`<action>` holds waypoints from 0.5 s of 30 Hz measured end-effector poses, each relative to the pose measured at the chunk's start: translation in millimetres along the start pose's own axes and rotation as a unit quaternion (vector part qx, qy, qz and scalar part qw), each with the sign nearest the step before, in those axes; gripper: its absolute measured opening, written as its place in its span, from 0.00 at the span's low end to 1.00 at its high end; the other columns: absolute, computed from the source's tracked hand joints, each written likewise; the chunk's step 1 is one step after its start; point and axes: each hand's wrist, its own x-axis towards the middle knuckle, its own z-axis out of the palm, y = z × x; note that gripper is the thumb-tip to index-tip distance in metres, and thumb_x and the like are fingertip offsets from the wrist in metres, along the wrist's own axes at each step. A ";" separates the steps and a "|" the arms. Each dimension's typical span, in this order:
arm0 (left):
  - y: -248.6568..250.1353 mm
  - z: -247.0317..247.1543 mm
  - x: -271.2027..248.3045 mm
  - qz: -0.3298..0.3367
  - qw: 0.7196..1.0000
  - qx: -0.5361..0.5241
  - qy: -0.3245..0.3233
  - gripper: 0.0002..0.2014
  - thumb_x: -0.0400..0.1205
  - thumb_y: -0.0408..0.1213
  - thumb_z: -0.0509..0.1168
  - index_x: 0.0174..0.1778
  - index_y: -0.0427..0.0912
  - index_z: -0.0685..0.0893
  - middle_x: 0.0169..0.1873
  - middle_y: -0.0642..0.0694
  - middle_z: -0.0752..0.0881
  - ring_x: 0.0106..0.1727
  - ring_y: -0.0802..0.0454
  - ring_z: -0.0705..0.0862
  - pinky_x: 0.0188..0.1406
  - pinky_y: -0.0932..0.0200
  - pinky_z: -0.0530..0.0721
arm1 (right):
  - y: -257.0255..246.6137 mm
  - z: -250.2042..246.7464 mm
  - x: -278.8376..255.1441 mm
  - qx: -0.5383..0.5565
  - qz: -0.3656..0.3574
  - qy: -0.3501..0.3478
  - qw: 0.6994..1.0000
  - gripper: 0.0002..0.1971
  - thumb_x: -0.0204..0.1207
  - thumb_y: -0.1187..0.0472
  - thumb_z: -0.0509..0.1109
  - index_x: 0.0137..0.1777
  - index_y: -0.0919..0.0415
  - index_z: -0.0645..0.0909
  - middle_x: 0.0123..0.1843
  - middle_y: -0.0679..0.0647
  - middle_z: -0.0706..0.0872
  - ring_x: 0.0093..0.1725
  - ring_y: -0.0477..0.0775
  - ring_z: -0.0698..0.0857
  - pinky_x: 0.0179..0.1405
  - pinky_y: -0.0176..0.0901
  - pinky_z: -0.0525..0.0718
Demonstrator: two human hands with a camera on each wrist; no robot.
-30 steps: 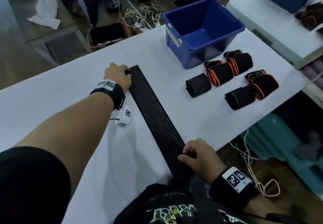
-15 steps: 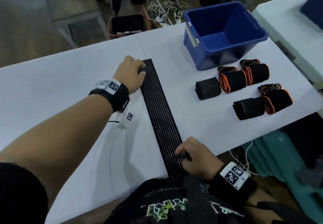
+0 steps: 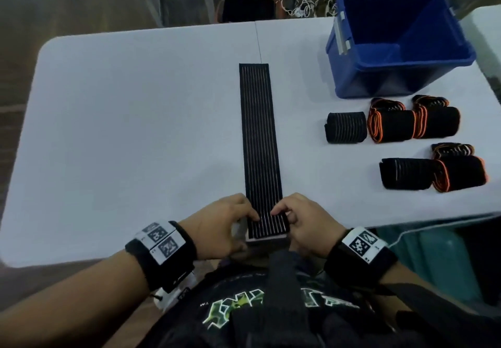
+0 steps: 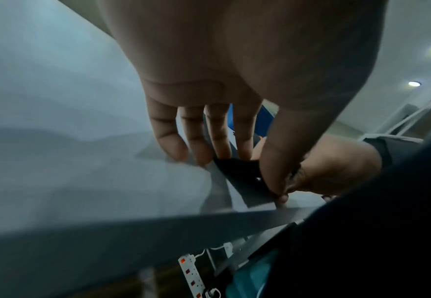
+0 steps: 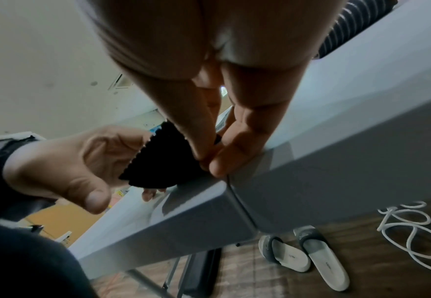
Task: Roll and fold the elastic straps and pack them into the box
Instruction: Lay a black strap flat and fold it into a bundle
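Both my left hand [image 3: 219, 223] and right hand [image 3: 303, 220] pinched the strap [image 3: 260, 144] end; an uneven grip could start the roll crooked.

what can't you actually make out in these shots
- Blue box floor, head view: its near wall hides part of it, so I cannot tell if straps are inside.
- Near end of the flat strap, head view: the left hand and right hand cover its corners, so their grip is unclear.
- Rolled straps, right wrist view: cut off by the top edge and the palm.
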 end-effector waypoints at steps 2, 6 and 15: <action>-1.9 9.6 -4.4 -0.018 0.999 -0.032 0.026 0.31 0.68 0.50 0.81 0.68 0.55 0.83 0.61 0.59 0.79 0.59 0.62 0.80 0.62 0.67 0.78 | 3.2 1.9 -0.5 0.014 -0.001 0.005 1.000 0.23 0.69 0.76 0.66 0.52 0.44 0.83 0.51 0.48 0.80 0.40 0.41 0.82 0.47 0.34 0.80; 3.2 18.9 -0.7 -0.102 0.982 -0.103 0.123 0.19 0.74 0.49 0.79 0.59 0.52 0.87 0.50 0.56 0.87 0.51 0.58 0.85 0.58 0.55 0.84 | -1.2 2.3 1.2 0.164 0.083 0.018 0.983 0.15 0.79 0.73 0.66 0.50 0.50 0.83 0.43 0.56 0.85 0.31 0.46 0.87 0.33 0.43 0.87; 8.8 14.1 21.6 -0.201 0.941 -0.189 0.195 0.10 0.82 0.44 0.72 0.52 0.50 0.77 0.33 0.48 0.91 0.37 0.56 0.88 0.43 0.58 0.84 | -14.1 -4.3 10.2 0.192 0.149 0.083 0.967 0.11 0.81 0.65 0.69 0.60 0.59 0.74 0.43 0.62 0.88 0.36 0.57 0.91 0.34 0.48 0.92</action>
